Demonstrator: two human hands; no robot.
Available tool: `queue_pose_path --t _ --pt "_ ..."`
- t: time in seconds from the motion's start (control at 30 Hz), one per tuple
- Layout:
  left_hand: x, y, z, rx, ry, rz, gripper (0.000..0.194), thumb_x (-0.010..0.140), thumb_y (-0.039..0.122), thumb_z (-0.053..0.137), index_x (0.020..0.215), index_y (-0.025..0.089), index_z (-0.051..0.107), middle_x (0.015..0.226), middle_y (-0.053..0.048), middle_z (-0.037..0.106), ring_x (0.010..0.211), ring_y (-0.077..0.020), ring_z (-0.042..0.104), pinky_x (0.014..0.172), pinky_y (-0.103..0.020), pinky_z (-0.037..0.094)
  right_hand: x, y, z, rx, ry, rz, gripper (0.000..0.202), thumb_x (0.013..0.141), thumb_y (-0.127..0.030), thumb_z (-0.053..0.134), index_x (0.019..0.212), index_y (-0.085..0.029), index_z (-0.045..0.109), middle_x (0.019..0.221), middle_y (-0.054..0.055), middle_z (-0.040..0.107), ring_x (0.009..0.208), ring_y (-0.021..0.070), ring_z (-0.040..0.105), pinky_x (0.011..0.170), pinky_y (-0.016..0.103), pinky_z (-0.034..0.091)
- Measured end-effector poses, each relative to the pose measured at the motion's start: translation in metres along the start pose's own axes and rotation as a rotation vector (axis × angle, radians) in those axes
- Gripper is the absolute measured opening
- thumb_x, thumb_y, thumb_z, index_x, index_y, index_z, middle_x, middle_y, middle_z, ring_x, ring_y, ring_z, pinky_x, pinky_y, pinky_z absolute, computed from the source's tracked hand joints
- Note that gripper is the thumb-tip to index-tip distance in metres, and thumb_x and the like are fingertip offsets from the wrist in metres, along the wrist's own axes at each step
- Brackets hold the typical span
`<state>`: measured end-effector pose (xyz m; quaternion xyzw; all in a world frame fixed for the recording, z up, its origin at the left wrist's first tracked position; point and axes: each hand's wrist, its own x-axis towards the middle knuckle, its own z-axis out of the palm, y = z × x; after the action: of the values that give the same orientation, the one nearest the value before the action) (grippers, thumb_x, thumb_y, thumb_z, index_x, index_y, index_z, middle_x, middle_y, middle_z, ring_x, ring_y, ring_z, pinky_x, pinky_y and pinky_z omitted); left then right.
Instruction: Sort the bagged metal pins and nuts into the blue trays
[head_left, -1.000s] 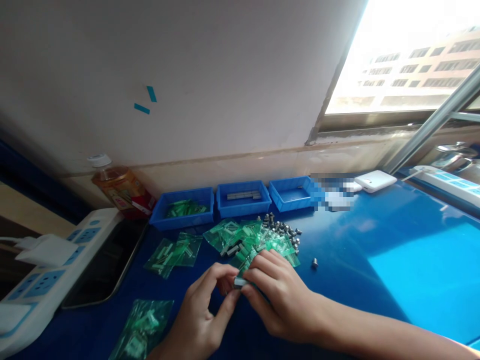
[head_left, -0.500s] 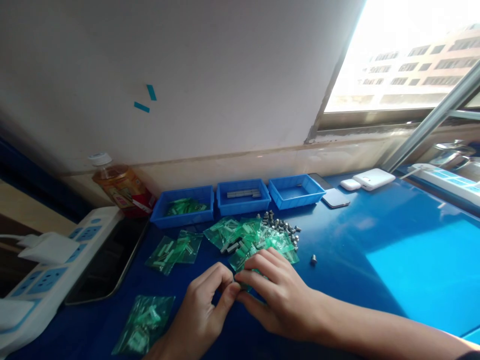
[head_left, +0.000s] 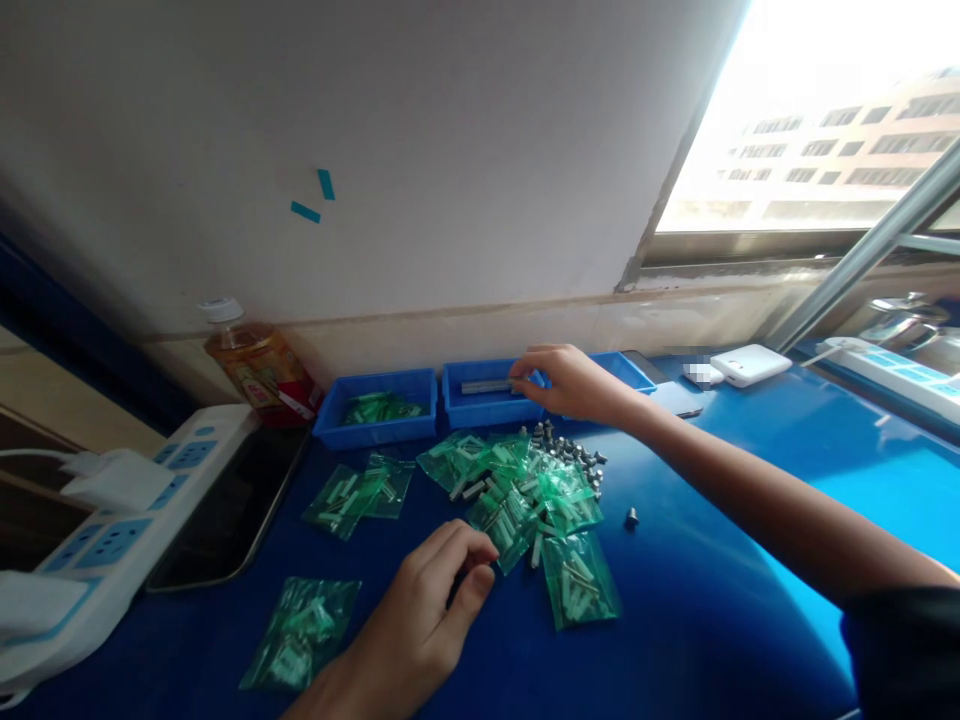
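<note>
My right hand (head_left: 566,382) reaches over the middle blue tray (head_left: 491,408). Its thumb and index finger pinch the right end of the grey metal rods (head_left: 484,386) lying there. Low over the table, my left hand (head_left: 424,605) has curled fingers, with a small gap between thumb and index finger and nothing visible in it. Just beyond it is a heap of green plastic bags (head_left: 510,520) with pale and metal rods inside. One green bag (head_left: 581,580) lies at the heap's near right. Grey bolts (head_left: 566,447) are piled at the back of the heap.
A left blue tray (head_left: 375,432) holds green bags; a right tray (head_left: 622,368) is partly covered by my arm. Another green bag (head_left: 300,635) lies front left. Phone (head_left: 232,510), power strip (head_left: 112,545) and bottle (head_left: 259,365) line the left. A lone bolt (head_left: 631,518) lies right.
My hands have parted. The right hand moved up and away to the middle tray, uncovering the near right green bag. My left hand stayed low, its thumb and index finger now slightly apart.
</note>
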<state>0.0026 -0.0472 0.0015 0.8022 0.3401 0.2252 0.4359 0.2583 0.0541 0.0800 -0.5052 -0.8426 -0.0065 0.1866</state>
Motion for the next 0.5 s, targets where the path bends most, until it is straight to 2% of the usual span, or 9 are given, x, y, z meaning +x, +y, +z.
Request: queue_pose_path --t 0.13,0.27,0.5 --pt "0.001 -0.001 -0.001 0.005 0.006 0.032 0.026 0.099 0.039 0.036 0.096 0.021 0.056 0.088 -0.003 0.058 0.081 -0.017 0.058 0.074 -0.027 0.043 0.039 0.027 0.013 -0.166 -0.238 -0.015 0.024 0.084 -0.021 0.056 0.101 -0.015 0.073 0.103 0.011 0.069 0.087 0.021 0.064 0.077 0.026 0.044" --pt "0.002 -0.002 -0.001 -0.004 0.015 0.057 0.028 0.099 0.04 0.037 0.094 0.021 0.056 0.088 -0.003 0.058 0.08 -0.0163 0.057 0.073 -0.026 0.043 0.055 0.031 0.035 -0.298 -0.464 -0.064 0.024 0.083 -0.023 0.056 0.098 -0.016 0.073 0.102 0.012 0.071 0.089 0.0239 0.065 0.071 0.027 0.043" --pt "0.001 -0.005 -0.001 -0.014 0.013 0.071 0.027 0.099 0.038 0.037 0.095 0.02 0.057 0.09 -0.003 0.058 0.082 -0.0159 0.058 0.075 -0.025 0.042 0.069 0.027 0.042 -0.272 -0.568 -0.117 0.028 0.079 -0.018 0.056 0.103 -0.017 0.07 0.099 0.011 0.072 0.084 0.0224 0.066 0.064 0.026 0.04"
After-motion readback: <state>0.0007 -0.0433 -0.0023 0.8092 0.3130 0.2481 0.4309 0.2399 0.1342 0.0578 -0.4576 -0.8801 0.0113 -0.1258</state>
